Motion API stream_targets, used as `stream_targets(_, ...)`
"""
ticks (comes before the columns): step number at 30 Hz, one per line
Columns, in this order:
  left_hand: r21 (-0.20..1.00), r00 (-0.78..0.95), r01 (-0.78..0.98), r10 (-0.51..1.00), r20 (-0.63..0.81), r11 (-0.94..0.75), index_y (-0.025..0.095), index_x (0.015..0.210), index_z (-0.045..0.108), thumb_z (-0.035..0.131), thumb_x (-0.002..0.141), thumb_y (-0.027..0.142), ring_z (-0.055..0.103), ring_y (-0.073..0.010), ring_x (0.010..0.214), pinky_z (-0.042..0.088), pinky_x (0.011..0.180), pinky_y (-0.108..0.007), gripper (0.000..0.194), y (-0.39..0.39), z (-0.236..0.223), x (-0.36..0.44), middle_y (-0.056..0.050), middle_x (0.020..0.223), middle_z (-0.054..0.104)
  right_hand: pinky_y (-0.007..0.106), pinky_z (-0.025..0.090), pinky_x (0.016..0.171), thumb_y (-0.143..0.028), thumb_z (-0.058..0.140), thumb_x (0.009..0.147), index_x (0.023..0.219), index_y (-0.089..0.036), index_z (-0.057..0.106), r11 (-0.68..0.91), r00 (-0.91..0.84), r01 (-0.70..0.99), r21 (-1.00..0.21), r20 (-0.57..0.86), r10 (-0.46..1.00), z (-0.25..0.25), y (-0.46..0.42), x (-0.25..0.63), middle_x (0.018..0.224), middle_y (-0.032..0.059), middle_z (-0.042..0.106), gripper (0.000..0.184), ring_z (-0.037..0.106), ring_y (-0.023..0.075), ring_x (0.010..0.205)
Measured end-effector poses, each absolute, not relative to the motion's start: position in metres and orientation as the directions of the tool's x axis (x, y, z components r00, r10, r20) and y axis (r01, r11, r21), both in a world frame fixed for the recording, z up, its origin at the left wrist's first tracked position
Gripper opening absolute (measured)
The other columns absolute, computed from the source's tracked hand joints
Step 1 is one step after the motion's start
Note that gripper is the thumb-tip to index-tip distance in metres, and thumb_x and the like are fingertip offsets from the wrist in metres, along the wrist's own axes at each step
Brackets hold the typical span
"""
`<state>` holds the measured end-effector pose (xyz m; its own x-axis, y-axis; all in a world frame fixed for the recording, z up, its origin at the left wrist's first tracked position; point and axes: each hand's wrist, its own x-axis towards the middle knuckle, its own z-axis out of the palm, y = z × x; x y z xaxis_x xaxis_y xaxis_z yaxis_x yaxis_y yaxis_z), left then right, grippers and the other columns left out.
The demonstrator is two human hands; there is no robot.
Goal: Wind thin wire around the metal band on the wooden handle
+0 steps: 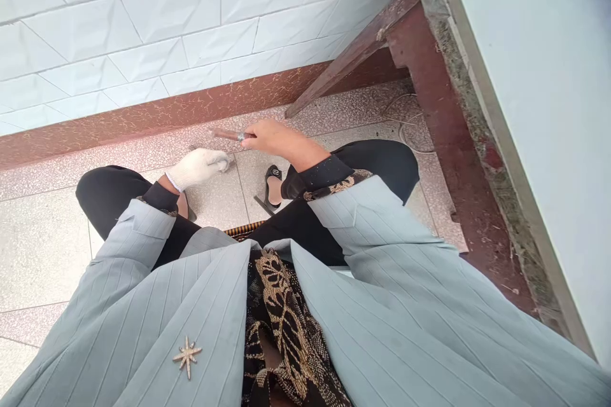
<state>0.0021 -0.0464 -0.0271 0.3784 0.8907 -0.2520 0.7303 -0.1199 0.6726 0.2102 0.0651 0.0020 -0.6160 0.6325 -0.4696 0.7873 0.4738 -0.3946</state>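
Note:
My left hand (pixel 199 167) wears a white glove and rests low on the speckled floor tile (pixel 42 248) between my knees. Its fingers are curled round a small grey thing that I cannot make out. Just above and to the right, my bare right hand (pixel 267 135) hovers over the floor near the wall. Its fingers stretch out to the left, and one of them bears a silver ring (pixel 241 136). Nothing shows in that hand. I wear a pale grey striped jacket (pixel 391 305) and black trousers.
A white tiled wall (pixel 167 13) with a reddish-brown skirting (pixel 143 116) runs across the back. A wooden plank (pixel 353 51) leans against it at the right. A worn dark-red step (pixel 439 108) and a grey frame lie further right. My foot wears a black sandal (pixel 273 183). A thin wire (pixel 405 124) lies on the floor.

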Motion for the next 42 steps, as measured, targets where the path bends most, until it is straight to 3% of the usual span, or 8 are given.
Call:
stream_targets(3, 0.663, 0.379, 0.737, 0.892, -0.245, -0.132, 0.018, 0.091, 0.073, 0.054, 0.099, 0.028, 0.061, -0.0167, 0.078, 0.047, 0.079, -0.03, 0.023, -0.045, -0.024, -0.005, -0.001, 0.08, 0.068, 0.029, 0.03, 0.065, -0.019, 0.068, 0.099, 0.082, -0.013, 0.071, 0.632, -0.666, 0.672, -0.387, -0.689, 0.286, 0.0, 0.057, 0.206, 0.072, 0.0031, 0.06, 0.018, 0.051, 0.0144, 0.068)
stream_targets(7, 0.739, 0.34, 0.672, 0.906, -0.253, -0.046, 0.018, 0.089, 0.072, 0.056, 0.097, 0.024, 0.062, -0.0168, 0.079, 0.048, 0.081, -0.031, 0.019, -0.043, -0.031, -0.007, -0.002, 0.083, 0.069, 0.025, 0.035, 0.064, -0.025, 0.069, 0.099, 0.086, -0.014, 0.07, 0.412, -0.804, 0.517, -0.75, -0.59, -0.066, 0.004, 0.054, 0.211, 0.069, -0.0011, 0.06, 0.017, 0.051, 0.0113, 0.064)
stream_targets(12, 0.781, 0.29, 0.624, 0.919, -0.267, 0.03, 0.017, 0.091, 0.069, 0.049, 0.101, 0.024, 0.056, -0.0142, 0.072, 0.049, 0.078, -0.03, 0.023, -0.044, -0.04, 0.003, -0.002, 0.082, 0.067, 0.024, 0.038, 0.059, -0.029, 0.063, 0.107, 0.083, -0.017, 0.057, 0.025, -0.73, 0.474, -0.88, -0.377, 0.57, 0.005, 0.065, 0.217, 0.073, 0.0014, 0.058, 0.027, 0.046, 0.0103, 0.06)
stream_targets(16, 0.719, 0.306, 0.695, 0.906, -0.294, -0.002, 0.018, 0.091, 0.07, 0.05, 0.099, 0.028, 0.057, -0.0154, 0.076, 0.047, 0.08, -0.03, 0.024, -0.041, -0.046, 0.005, -0.002, 0.085, 0.069, 0.024, 0.041, 0.057, -0.029, 0.059, 0.111, 0.083, -0.018, 0.055, -0.076, -0.585, 0.544, -0.836, -0.442, 0.68, 0.002, 0.068, 0.214, 0.073, 0.0043, 0.058, 0.03, 0.048, 0.0128, 0.063)
stream_targets(25, 0.516, 0.376, 0.837, 0.877, -0.301, -0.181, 0.019, 0.099, 0.074, 0.049, 0.101, 0.028, 0.067, -0.0202, 0.083, 0.048, 0.08, -0.031, 0.027, -0.043, -0.05, 0.01, -0.004, 0.089, 0.075, 0.033, 0.043, 0.078, -0.022, 0.052, 0.109, 0.116, -0.01, 0.078, 0.483, -0.585, 0.811, -0.331, -0.436, 0.684, -0.005, 0.061, 0.202, 0.109, 0.0169, 0.075, 0.029, 0.067, 0.0269, 0.098)
stream_targets(28, 0.484, 0.41, 0.843, 0.862, -0.297, -0.235, 0.019, 0.097, 0.075, 0.05, 0.101, 0.028, 0.068, -0.0219, 0.087, 0.049, 0.081, -0.032, 0.027, -0.042, -0.043, 0.007, -0.006, 0.093, 0.076, 0.032, 0.041, 0.078, -0.018, 0.057, 0.106, 0.109, -0.01, 0.079, 0.645, -0.636, 0.724, -0.245, -0.599, 0.486, -0.007, 0.054, 0.2, 0.107, 0.0165, 0.076, 0.024, 0.067, 0.0253, 0.097)
stream_targets(33, 0.714, 0.387, 0.694, 0.887, -0.252, -0.099, 0.019, 0.093, 0.074, 0.054, 0.098, 0.031, 0.068, -0.0196, 0.086, 0.051, 0.084, -0.032, 0.024, -0.037, -0.045, -0.008, -0.005, 0.092, 0.076, 0.027, 0.042, 0.073, -0.024, 0.063, 0.104, 0.088, -0.015, 0.073, 0.457, -0.774, 0.541, -0.706, -0.63, -0.058, 0.008, 0.059, 0.214, 0.074, 0.002, 0.065, 0.021, 0.058, 0.0148, 0.07)
stream_targets(42, 0.738, 0.41, 0.671, 0.867, -0.284, -0.076, 0.018, 0.096, 0.071, 0.05, 0.1, 0.031, 0.063, -0.017, 0.082, 0.051, 0.085, -0.032, 0.025, -0.04, -0.049, 0.009, -0.003, 0.09, 0.073, 0.028, 0.045, 0.069, -0.021, 0.056, 0.109, 0.095, -0.015, 0.067, 0.068, -0.54, 0.614, -0.786, -0.356, 0.762, 0.008, 0.074, 0.218, 0.085, 0.0067, 0.066, 0.018, 0.056, 0.015, 0.07)
